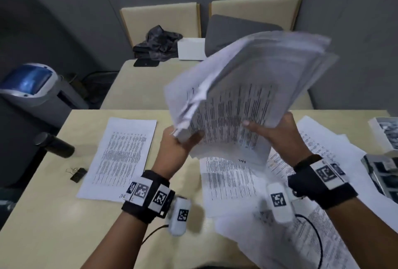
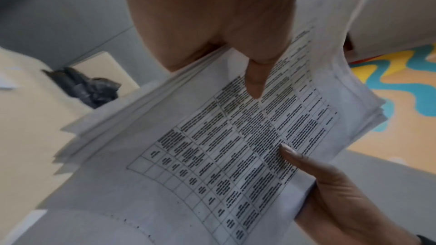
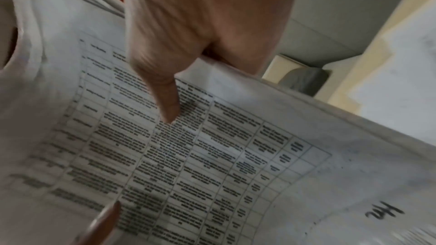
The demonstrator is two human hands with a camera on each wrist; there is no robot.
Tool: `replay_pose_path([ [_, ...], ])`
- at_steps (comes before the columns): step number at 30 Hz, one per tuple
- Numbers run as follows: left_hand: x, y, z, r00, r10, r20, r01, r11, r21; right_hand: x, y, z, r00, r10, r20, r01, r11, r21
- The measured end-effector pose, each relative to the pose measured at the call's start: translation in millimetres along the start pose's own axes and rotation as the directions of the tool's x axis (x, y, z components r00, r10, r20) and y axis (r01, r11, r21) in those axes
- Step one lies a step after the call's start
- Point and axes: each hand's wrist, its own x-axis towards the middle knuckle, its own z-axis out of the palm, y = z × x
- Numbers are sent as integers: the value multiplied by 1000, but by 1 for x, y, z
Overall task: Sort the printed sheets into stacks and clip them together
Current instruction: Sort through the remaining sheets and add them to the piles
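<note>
"24" handwritten on top page corner — thick stack of printed sheets (image 1: 247,96) fanned, blurry, left hand (image 1: 176,146) and right hand (image 1: 277,131) both gripping edges.

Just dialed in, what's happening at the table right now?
A person holds a thick stack of printed sheets up off the table with both hands: the left hand grips its lower left corner, and the right hand holds the lower right edge with the thumb on the top page. One sheet lies apart on the left, with a black binder clip beside it, unused. More loose sheets are spread beneath and to the right. Nothing looks clipped yet.
</note>
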Motion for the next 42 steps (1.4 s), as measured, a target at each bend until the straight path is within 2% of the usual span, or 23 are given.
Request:
replay_pose_path([
  [3, -11, -20, 7, 991, -127, 47, 132, 983, -124, -18, 20, 7, 996, 80, 48, -80, 997, 15],
  [6, -19, -43, 12, 972, -223, 76, 231, 965, -125, -34, 45, 11, 987, 132, 91, -125, 989, -81],
  [11, -8, -40, 20, 979, -177, 104, 192, 969, -157, -28, 52, 4, 991, 94, 92, -89, 994, -56],
  [13, -1, -43, 26, 978, -168, 124, 182, 977, -114, -23, 51, 1, 992, 82, 97, -79, 996, -28],
  [15, 6, -54, 33, 976, -200, 81, 201, 980, -2, -14, 61, 0, 989, 108, 98, -103, 993, -54],
  [18, 16, -72, 29, 970, -231, -78, 241, 957, 165, -1, 96, -7, 972, 211, 101, -192, 966, -174],
  [20, 27, -76, 15, 962, -218, -165, 253, 937, 239, 0, 118, -20, 955, 295, 27, -286, 943, -171],
  [22, 37, -85, -8, 943, -233, -236, 303, 895, 329, -1, 136, -38, 925, 366, -104, -379, 910, -166],
  [24, 33, -102, -38, 915, -307, -262, 395, 817, 419, -5, 148, -49, 903, 391, -176, -424, 875, -232],
  [26, 20, -126, -60, 860, -449, -241, 510, 753, 417, -2, 161, -52, 900, 392, -192, -434, 846, -310],
  [28, 0, -149, -71, 776, -591, -220, 625, 676, 390, 3, 173, -45, 925, 353, -140, -377, 811, -447],
  [30, -18, -164, -74, 712, -665, -225, 687, 596, 416, 10, 181, -30, 937, 345, -63, -304, 710, -634],
  [31, -24, -171, -74, 702, -673, -233, 693, 568, 445, 12, 183, -22, 926, 375, -36, -280, 622, -731],
  [34, -35, -182, -71, 698, -685, -212, 682, 544, 489, 5, 189, -1, 843, 538, 9, -199, 327, -924],
  [35, -38, -184, -68, 699, -688, -197, 682, 557, 473, -2, 192, 4, 829, 559, 15, -152, 251, -956],
  [36, -40, -184, -66, 704, -686, -186, 677, 568, 468, -10, 195, 8, 839, 545, 11, -115, 196, -974],
  [39, -42, -186, -62, 732, -664, -155, 636, 584, 504, -37, 206, 7, 931, 360, 63, 0, 172, -985],
  [42, -44, -186, -57, 699, -709, -93, 654, 581, 485, -56, 215, 0, 945, 248, 215, 183, 146, -972],
])
